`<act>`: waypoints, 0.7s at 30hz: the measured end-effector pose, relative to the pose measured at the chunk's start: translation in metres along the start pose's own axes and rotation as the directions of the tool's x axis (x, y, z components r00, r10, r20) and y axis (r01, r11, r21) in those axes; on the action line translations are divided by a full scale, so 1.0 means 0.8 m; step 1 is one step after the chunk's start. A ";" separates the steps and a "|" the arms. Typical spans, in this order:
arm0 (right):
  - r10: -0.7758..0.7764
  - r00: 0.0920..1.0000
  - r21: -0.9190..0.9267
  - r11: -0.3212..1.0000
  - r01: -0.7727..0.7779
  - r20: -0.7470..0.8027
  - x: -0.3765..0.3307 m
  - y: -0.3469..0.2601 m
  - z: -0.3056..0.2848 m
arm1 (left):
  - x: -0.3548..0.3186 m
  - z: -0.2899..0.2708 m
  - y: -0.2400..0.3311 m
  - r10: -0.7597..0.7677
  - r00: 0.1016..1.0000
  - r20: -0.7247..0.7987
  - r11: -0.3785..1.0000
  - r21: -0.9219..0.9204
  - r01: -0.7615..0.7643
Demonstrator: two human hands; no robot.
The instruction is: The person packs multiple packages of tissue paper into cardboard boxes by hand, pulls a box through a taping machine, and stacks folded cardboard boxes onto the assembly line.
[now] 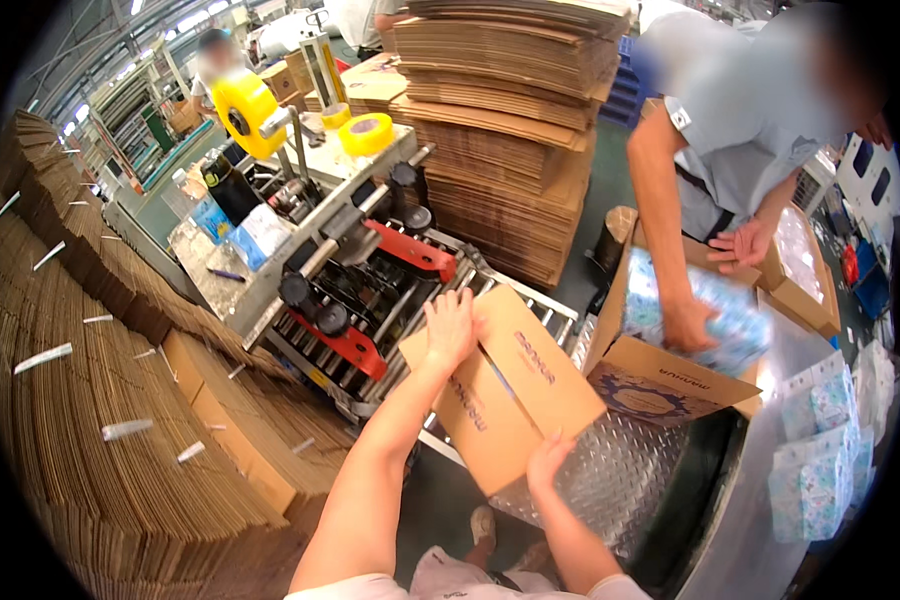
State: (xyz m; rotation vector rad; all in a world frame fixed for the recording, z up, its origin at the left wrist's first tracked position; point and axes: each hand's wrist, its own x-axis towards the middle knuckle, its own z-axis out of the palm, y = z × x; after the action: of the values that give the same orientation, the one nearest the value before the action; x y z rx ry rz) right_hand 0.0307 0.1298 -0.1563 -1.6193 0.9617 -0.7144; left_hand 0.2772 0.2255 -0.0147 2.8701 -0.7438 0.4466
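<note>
Left hand lies palm down over the far end of the closed carton, its fingers slightly spread. Right hand bears on the near right edge; its fingertips are partly hidden, so whether it pinches the board cannot be told. The carton is at the near right end of the carton sealer, tilted in view, overlapping the roller bed. Whether the rollers carry its weight cannot be seen. The opposed hands appear to keep the flaps down and steer the box square; the red side guides of the sealer probably serve the same alignment.

The yellow tape roll is mounted on top of the sealer, presumably to feed it from above. Right of the sealer, a co-worker's hand rests on blue-patterned soft packs inside an open carton.

Materials: the closed carton is smooth brown corrugated board, rectangular, with two flaps divided by a narrow seam. Near right of the sealer, the metal plate carries a raised diamond tread. Left of the sealer, flattened cartons form dense, ribbed rows.
</note>
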 end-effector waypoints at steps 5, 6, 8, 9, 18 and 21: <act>0.041 0.955 -0.299 0.953 0.051 0.293 0.119 -0.082 0.153 | -0.043 0.079 -0.011 0.265 0.939 0.221 0.955 -0.197 -0.224; 0.044 0.939 -0.339 0.938 0.079 0.341 0.137 -0.088 0.183 | -0.037 0.088 -0.013 0.192 0.954 0.229 0.971 -0.182 -0.152; 0.019 0.914 -0.335 0.933 0.129 0.405 0.177 -0.086 0.224 | -0.023 0.097 -0.022 0.129 0.962 0.241 0.982 -0.163 -0.091; 0.059 0.881 -0.399 0.904 0.152 0.470 0.185 -0.093 0.234 | -0.013 0.101 -0.034 0.094 0.965 0.247 0.986 -0.156 -0.056; 0.233 0.555 -0.421 0.875 0.240 0.799 0.055 0.011 -0.030 | 0.039 0.089 -0.144 0.012 0.944 0.331 0.986 -0.163 0.045; 0.406 0.439 -0.504 0.854 0.130 0.802 -0.021 -0.033 -0.183 | 0.045 0.094 -0.183 -0.126 0.935 0.331 0.992 0.036 0.121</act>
State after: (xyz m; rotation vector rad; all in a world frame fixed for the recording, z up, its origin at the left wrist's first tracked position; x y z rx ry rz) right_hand -0.0940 0.0761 -0.0937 -1.9610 0.4407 0.6356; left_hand 0.3982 0.3205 -0.0836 3.0208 -0.5995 -0.0534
